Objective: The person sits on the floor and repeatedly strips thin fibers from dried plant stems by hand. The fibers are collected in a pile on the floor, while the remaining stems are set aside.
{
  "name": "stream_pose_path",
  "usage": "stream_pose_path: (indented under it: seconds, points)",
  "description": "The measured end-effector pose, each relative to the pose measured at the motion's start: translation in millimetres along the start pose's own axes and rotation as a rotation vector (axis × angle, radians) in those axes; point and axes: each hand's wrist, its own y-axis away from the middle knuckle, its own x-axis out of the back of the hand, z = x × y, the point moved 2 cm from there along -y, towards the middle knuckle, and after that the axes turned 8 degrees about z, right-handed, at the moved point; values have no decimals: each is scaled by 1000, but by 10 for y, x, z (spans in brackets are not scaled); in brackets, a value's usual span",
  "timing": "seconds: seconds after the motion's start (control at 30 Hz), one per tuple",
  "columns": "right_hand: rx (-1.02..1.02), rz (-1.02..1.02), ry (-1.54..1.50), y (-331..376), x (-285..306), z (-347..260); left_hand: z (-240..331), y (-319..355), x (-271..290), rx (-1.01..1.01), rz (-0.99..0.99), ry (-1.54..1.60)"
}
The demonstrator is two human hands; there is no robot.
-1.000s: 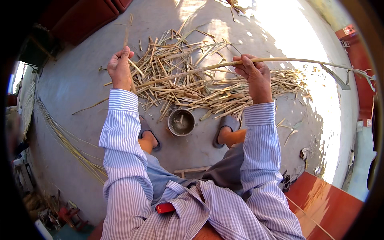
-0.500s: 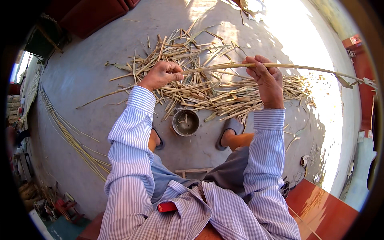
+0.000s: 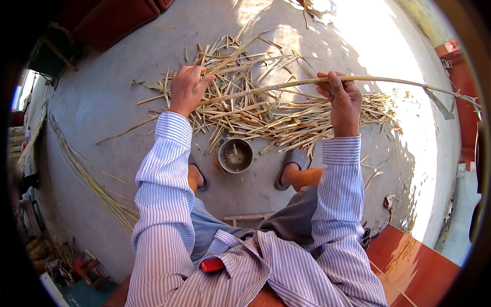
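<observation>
My right hand (image 3: 341,100) pinches a long pale plant stalk (image 3: 286,85) between thumb and fingers. The stalk spans the view above the floor, its right end frayed with a dry leaf (image 3: 441,105) hanging from it. My left hand (image 3: 187,89) is closed, fingers curled with the thumb near them, just above the stalk's line; whatever they hold is lost against the straw behind. The stalk runs behind my left wrist and comes out to the lower left. Beneath both hands spreads a heap of cut stalk pieces and husks (image 3: 276,128).
A round metal bowl (image 3: 236,155) with bits of stalk in it stands between my slippered feet. Long thin strips (image 3: 97,187) lie on the floor at left. Dark red furniture (image 3: 115,23) stands at the far left, and a reddish panel (image 3: 409,266) lies at the lower right.
My left hand has moved left and slightly away from me, off the spot where it pinched the stalk. My right hand keeps its grip almost in place.
</observation>
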Motion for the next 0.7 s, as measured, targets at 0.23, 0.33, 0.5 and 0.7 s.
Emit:
stream_pose_path:
  seconds: [0.23, 0.33, 0.5, 0.7]
  points:
    - [13, 63, -7, -10, -62, 45, 139, 96, 2, 498, -584, 904]
    - [15, 45, -30, 7, -75, 55, 118, 147, -66, 735, -530, 1117]
    - [14, 47, -70, -43, -3, 59, -205, 51, -65, 812, -165, 964]
    - [-146, -98, -33, 214, -608, 193, 693, -275, 207, 5, 146, 545]
